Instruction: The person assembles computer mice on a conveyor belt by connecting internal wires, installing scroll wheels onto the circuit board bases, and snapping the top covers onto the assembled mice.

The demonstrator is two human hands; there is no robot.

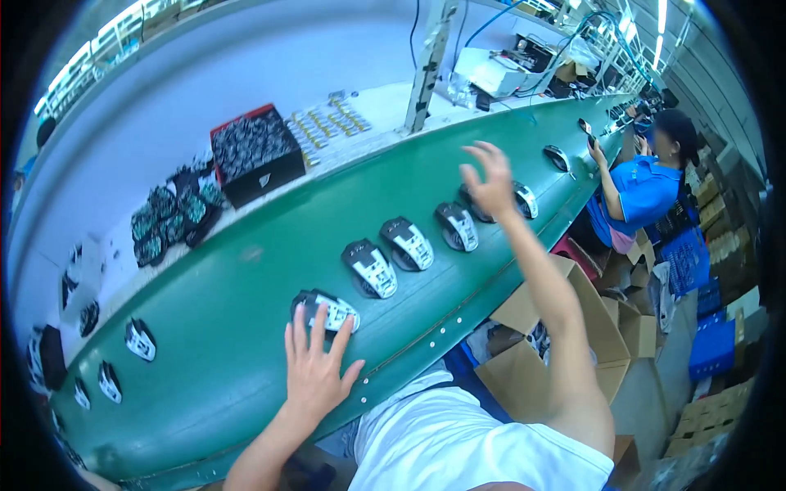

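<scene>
Several black-and-white computer mice lie in a slanting row on the green conveyor belt (270,282). My left hand (315,368) is open, fingers spread, its fingertips over the near edge of the nearest mouse (332,307); I cannot tell whether they press on it. Beyond that one lie a second mouse (368,268), a third mouse (407,244) and another mouse (456,227). My right hand (491,184) is raised above the far end of the row, fingers apart, holding nothing. Its wrist partly covers a dark mouse (475,203), and a white-sided mouse (526,200) sits just right of it.
More mice (141,340) lie on the belt at the left. Along the far ledge stand a black-and-red box (260,164) full of small dark parts, a pile of dark parts (168,217) and rows of small yellowish pieces (327,127). Open cartons (565,327) and a co-worker in blue (643,192) are at the right.
</scene>
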